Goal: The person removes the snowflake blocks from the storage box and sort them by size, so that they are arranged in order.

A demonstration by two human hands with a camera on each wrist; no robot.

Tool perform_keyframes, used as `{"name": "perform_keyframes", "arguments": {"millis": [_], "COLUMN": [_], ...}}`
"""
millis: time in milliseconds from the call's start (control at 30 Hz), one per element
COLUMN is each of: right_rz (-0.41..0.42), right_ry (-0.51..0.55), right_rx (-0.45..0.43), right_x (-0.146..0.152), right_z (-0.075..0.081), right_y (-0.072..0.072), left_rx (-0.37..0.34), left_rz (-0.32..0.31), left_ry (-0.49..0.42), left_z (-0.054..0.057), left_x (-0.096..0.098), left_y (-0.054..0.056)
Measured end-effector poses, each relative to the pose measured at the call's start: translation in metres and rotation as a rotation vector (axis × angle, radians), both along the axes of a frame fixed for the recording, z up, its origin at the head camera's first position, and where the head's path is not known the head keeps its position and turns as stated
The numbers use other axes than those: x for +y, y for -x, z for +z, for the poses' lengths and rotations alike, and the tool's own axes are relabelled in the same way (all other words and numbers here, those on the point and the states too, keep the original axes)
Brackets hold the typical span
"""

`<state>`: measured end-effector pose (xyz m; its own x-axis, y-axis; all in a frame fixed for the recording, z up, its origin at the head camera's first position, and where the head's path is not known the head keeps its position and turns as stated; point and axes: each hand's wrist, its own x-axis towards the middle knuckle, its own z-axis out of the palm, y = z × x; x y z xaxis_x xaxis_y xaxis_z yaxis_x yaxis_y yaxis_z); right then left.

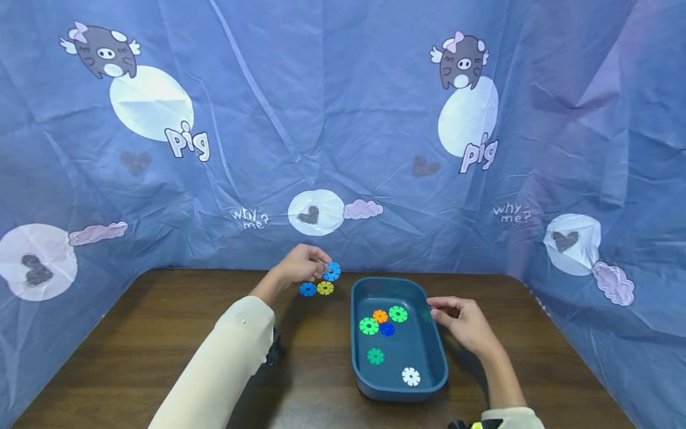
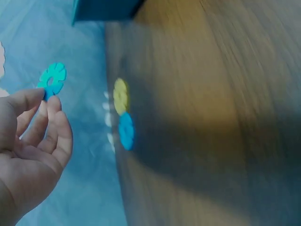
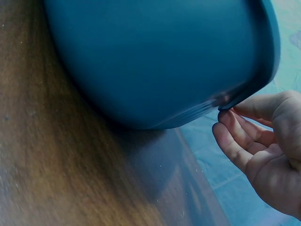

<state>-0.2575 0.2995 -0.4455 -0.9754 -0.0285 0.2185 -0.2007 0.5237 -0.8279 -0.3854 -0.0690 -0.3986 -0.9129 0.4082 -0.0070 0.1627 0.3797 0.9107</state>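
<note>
My left hand (image 1: 302, 265) pinches a light-blue notched plastic snowflake disc (image 1: 332, 271) between thumb and fingertips, held up above the table's far side. In the left wrist view this disc (image 2: 54, 75) looks greenish-blue. Just below lie a blue snowflake disc (image 1: 308, 289) and a yellow one (image 1: 325, 288), side by side on the wood. To the right stands a dark blue oblong plastic bin (image 1: 396, 353). My right hand (image 1: 466, 325) pinches its right rim near the far corner; in the right wrist view, thumb and fingertips (image 3: 225, 117) meet at the rim.
Inside the bin lie several snowflake discs, among them an orange one (image 1: 380, 316), a dark blue one (image 1: 387, 329) and a white one (image 1: 411, 376). The brown wooden table (image 1: 316, 369) ends against a blue printed cloth (image 1: 332, 137) at back and sides.
</note>
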Motion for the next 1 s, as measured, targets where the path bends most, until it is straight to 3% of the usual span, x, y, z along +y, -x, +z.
{"name": "perform_keyframes", "arguments": {"millis": [367, 600, 767, 1000], "right_rz": [-0.024, 0.001, -0.001, -0.016], "right_ry": [-0.021, 0.01, 0.001, -0.003], "right_rx": [-0.008, 0.0, -0.011, -0.02], "right_x": [0.0, -0.001, -0.001, -0.001], "right_z": [-0.003, -0.001, -0.001, -0.001], "right_y": [0.002, 0.001, 0.0, 0.001], "left_rx": [-0.012, -0.107, -0.139, -0.136], "left_rz": [0.226, 0.353, 0.375, 0.345], "left_ry": [0.045, -0.015, -0.014, 0.004], "left_z": [-0.028, -0.047, -0.054, -0.056], "left_x": [-0.048, -0.073, -0.08, -0.08], "left_y": [0.0, -0.004, -0.007, -0.005]}}
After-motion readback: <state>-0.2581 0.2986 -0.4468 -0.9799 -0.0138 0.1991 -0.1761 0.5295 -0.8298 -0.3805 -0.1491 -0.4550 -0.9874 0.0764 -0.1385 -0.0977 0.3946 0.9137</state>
